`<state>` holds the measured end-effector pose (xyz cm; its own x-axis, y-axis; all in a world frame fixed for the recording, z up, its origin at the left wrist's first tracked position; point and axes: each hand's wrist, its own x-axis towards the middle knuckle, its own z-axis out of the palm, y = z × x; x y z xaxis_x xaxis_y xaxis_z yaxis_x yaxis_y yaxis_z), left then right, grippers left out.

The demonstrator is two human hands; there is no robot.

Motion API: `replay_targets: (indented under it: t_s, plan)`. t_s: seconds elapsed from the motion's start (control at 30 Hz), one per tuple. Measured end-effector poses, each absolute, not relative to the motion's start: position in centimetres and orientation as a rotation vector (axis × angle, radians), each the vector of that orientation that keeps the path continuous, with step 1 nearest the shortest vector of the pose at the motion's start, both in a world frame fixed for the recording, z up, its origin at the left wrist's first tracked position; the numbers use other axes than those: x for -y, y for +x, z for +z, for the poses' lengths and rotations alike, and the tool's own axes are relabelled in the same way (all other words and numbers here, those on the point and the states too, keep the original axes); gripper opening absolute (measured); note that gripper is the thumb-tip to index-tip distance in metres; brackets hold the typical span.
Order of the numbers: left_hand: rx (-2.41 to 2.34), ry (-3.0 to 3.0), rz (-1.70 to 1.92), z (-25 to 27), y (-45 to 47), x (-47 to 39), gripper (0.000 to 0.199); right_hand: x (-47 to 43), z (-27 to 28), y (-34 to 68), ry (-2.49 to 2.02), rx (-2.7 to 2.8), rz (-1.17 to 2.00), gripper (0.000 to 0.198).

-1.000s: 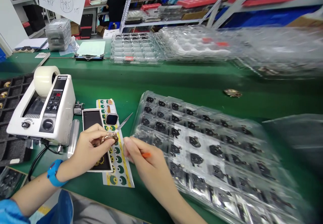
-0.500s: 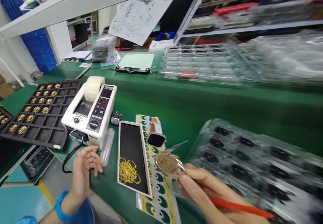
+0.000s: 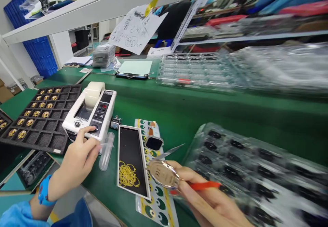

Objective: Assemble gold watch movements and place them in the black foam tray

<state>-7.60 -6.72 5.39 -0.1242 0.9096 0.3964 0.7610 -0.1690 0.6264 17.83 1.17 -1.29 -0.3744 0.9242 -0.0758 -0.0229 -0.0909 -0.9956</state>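
Observation:
My right hand (image 3: 202, 196) pinches a round, shiny rose-gold watch case (image 3: 162, 174) by its edge, its printed back facing me. A red-orange stick-like tool (image 3: 205, 186) lies across the same hand, partly hidden by the fingers. My left hand (image 3: 82, 152) is at the white tape dispenser (image 3: 107, 107), index fingertip on its dark round knob. Between the left thumb and bent fingers there is a faint clear strip of tape (image 3: 107, 145). A clear plastic tube (image 3: 106, 153) lies just right of that hand.
A black box (image 3: 130, 152) holds yellow rings. Beside it are a sticker sheet (image 3: 160, 199), a square-faced watch (image 3: 153, 142) and a pointed metal blade (image 3: 171, 151). Left stands a foam tray (image 3: 55, 135) with gold parts; right, a clear tray (image 3: 246, 172) with black parts.
My left hand has risen from below the dispenser's front to its knob, and its fingers have bent in. The watch case has shifted slightly left and down; the red-orange tool has turned.

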Motion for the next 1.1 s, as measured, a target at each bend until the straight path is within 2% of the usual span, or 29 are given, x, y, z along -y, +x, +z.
replay_targets:
  t_s: [0.17, 0.33, 0.57, 1.1]
  plan:
    - [-1.542, 1.943, 1.210, 6.6, -4.8, 4.7, 0.018, -0.3, 0.4, 17.1, -1.039, 1.165, 1.728, 0.037]
    - [-1.136, 1.663, 0.984, 5.0, -1.9, 1.3, 0.025, -0.8, 0.7, 16.9, -0.898, 1.100, 1.843, 0.037]
    - [-1.105, 1.597, 0.838, 3.3, -1.6, -0.3, 0.028, -1.5, 0.2, 17.1, -0.862, 1.193, 1.856, 0.043]
    - [-1.256, 1.775, 0.855, 2.7, -1.2, -0.2, 0.027, -1.3, -0.3, 16.9, -0.885, 1.311, 1.791, 0.041]
